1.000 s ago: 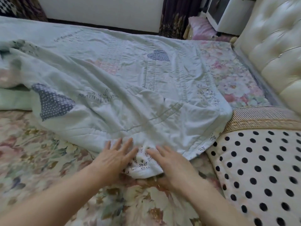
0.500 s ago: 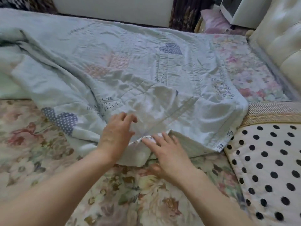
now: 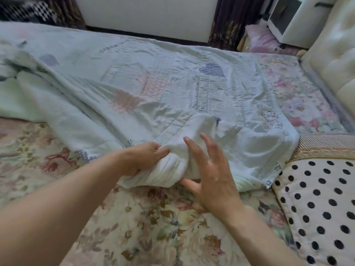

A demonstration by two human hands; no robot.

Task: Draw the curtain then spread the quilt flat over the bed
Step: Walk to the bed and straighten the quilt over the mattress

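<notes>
The pale quilt (image 3: 153,89) is bunched in the clenched left hand (image 3: 143,159) on the floral bed (image 3: 153,227); right hand (image 3: 213,173) is spread loose beside it, dark curtain (image 3: 230,18) hung behind.

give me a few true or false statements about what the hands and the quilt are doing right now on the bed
1. The left hand is closed on a bunched fold of the quilt. True.
2. The right hand is clenched in a fist around the quilt's edge. False: its fingers are spread open, with the thumb near the fold's lower edge.
3. The quilt lies flat over the whole bed. False: it is rumpled, and the floral sheet is bare in front of it.
4. A polka-dot pillow lies on the right, beside the quilt's near corner. True.
5. The quilt is dark red. False: it is pale blue-green with patchwork patterns.
</notes>
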